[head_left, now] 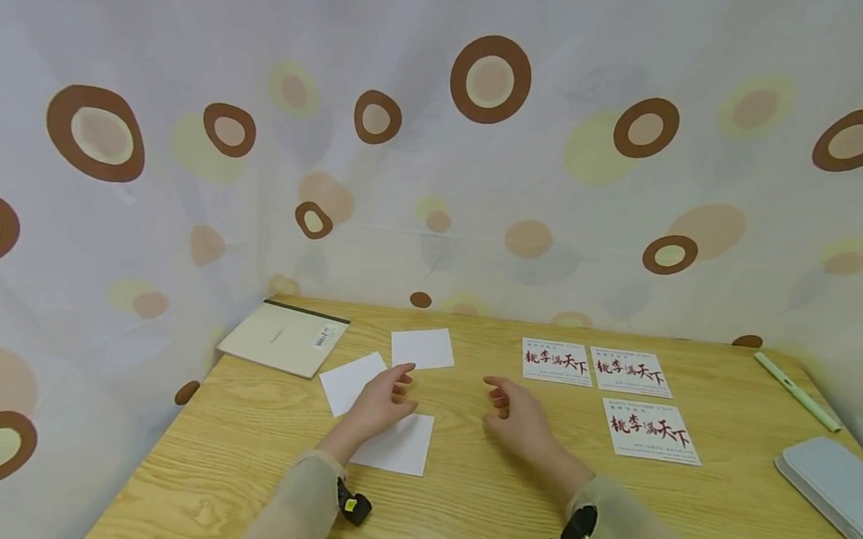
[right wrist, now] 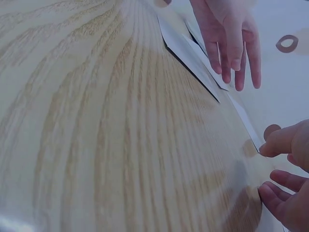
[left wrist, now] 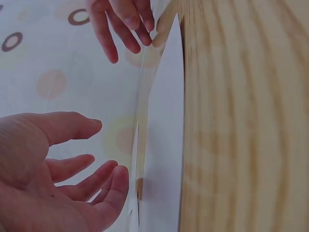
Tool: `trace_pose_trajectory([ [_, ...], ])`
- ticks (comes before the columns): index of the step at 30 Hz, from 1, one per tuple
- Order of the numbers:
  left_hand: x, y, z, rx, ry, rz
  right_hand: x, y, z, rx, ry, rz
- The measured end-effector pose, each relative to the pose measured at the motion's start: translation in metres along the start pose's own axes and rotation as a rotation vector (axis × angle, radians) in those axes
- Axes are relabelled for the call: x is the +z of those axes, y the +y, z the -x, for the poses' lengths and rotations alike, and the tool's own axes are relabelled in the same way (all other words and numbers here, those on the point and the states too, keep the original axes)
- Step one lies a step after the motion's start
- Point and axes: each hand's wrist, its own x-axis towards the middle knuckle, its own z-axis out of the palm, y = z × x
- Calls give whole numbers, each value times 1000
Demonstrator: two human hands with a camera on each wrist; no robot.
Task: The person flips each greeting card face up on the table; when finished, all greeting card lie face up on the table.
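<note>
My left hand (head_left: pixel 377 401) hovers over the left group of blank white cards, fingers loosely bent and nothing in its grasp. One white card (head_left: pixel 423 348) lies at the back, a second white card (head_left: pixel 344 383) beside the hand, and a third white card (head_left: pixel 400 447) partly beneath it in the head view. Across a gap, my right hand (head_left: pixel 524 422) is held above bare wood, thumb and fingers apart with nothing between them. To its right lie three cards with red Chinese characters: two printed cards (head_left: pixel 556 362) (head_left: pixel 630 372) side by side, and a printed card (head_left: pixel 651 432) nearer me.
A beige notebook (head_left: pixel 284 338) with a dark spine and barcode label lies at the back left of the wooden table (head_left: pixel 199 470). At the right are a light green pen (head_left: pixel 797 391) and a pale blue-grey case (head_left: pixel 840 490). A patterned curtain (head_left: pixel 438 178) hangs behind.
</note>
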Motion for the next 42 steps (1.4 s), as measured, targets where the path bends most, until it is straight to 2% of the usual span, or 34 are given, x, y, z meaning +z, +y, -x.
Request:
trace_pose_trajectory([
  [10,-16,-13,17,-57,21,-31,16,-17,5,-23,-40,6],
  [18,-20,-15,27,-108,-29,-74,28,-23,13,-70,-48,51],
  [22,-21,-11,30,-105,-50,-83,30,-26,18,-108,-56,71],
  [29,-25,-6,32,-111,-65,-147,36,-28,21,-194,-122,120],
  [36,-25,-4,38,-106,-91,-240,40,-32,25,-213,-229,145],
  [39,-26,-4,40,-108,-95,-265,41,-33,25,-224,-254,152],
  [42,-25,-4,41,-79,-96,-276,41,-34,26,-241,-260,168],
])
